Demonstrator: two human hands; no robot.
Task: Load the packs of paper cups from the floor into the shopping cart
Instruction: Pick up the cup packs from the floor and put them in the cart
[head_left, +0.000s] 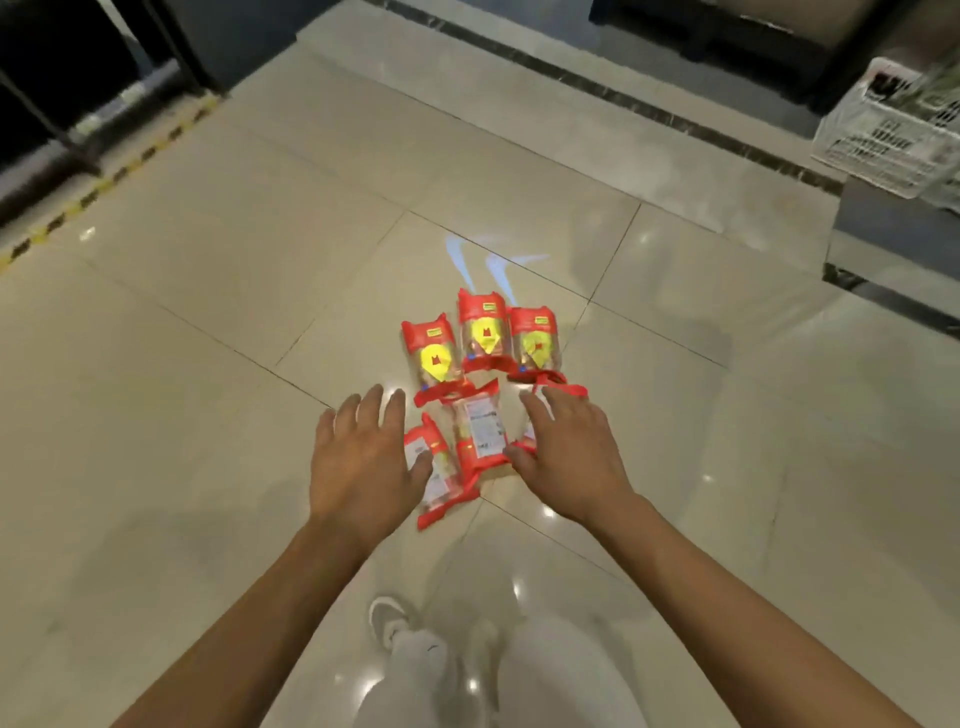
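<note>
A white crate (883, 140) sits far right; striped tape (111, 178) runs left.

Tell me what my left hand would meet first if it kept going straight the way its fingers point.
Probably the far-left pack of cups, at its near left edge. The left hand points forward and slightly right, so it could narrowly miss onto bare floor; its height is unclear.

Overhead light is even; glare spots dot the glossy floor (208, 338). My view is soft: print on the packs (483, 338) is unreadable, edges curve.
</note>
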